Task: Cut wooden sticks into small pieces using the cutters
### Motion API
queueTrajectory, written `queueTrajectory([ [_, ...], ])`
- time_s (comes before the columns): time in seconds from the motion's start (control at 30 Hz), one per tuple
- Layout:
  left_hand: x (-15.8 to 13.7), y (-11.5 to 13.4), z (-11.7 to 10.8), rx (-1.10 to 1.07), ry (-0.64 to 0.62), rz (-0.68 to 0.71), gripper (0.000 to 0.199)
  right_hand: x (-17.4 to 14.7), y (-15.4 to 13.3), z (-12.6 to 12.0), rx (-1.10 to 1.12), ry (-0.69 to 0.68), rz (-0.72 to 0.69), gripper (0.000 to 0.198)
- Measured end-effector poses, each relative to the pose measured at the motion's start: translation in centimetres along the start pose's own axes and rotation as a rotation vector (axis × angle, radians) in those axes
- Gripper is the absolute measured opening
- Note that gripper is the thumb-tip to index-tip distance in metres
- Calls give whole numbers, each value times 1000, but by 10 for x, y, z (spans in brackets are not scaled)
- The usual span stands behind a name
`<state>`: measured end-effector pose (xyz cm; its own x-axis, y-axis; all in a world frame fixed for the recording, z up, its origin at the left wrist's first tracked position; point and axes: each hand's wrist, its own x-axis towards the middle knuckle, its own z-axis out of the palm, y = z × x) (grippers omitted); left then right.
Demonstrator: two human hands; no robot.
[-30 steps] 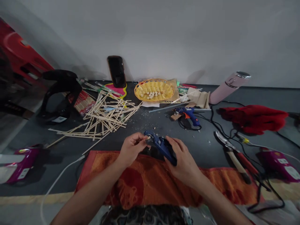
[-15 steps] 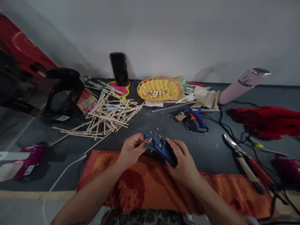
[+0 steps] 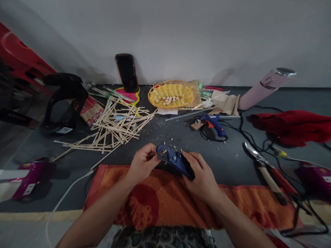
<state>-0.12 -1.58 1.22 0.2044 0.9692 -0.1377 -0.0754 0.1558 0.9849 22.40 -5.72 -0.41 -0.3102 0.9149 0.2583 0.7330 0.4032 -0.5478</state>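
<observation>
A blue hand-held cutter point(image 3: 173, 159) with a hooked jaw lies slantwise in my right hand point(image 3: 203, 177), whose fingers wrap its handles. Thumb and fingertips of my left hand point(image 3: 142, 163) are pinched together right at the jaw. A short pale wooden stick shows its end inside the jaw; the rest is hidden by the fingers. Small cut bits and crumbs point(image 3: 171, 139) are scattered on the dark table just beyond. Left of my hands lies a loose pile of thin wooden sticks point(image 3: 116, 129). Behind, a yellow woven basket point(image 3: 153, 100) contains several small wooden pieces point(image 3: 170, 100).
An orange towel point(image 3: 181, 206) lies under my wrists. To the right are a blue glue gun point(image 3: 216, 125), pruning shears point(image 3: 266, 172), cables, a red cloth point(image 3: 292, 129) and a pink bottle point(image 3: 266, 88). A phone point(image 3: 127, 73) leans on the wall; a black stand point(image 3: 62, 103) is at left.
The view has shifted slightly. My left fingertips have drawn back a little from the cutter's jaw, leaving its opening more exposed. The right hand keeps its hold on the cutter.
</observation>
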Motion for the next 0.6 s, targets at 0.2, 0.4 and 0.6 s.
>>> queueTrajectory([
  [0.2,-1,-1,1,44,29,9,23,-1,1,0,-49,2,-9,68],
  [0.4,-1,0,2,78,40,31,22,-2,0,0,-18,-54,-9,65],
  [0.6,0,-2,0,99,40,28,22,-5,2,3,-12,-88,-13,61],
])
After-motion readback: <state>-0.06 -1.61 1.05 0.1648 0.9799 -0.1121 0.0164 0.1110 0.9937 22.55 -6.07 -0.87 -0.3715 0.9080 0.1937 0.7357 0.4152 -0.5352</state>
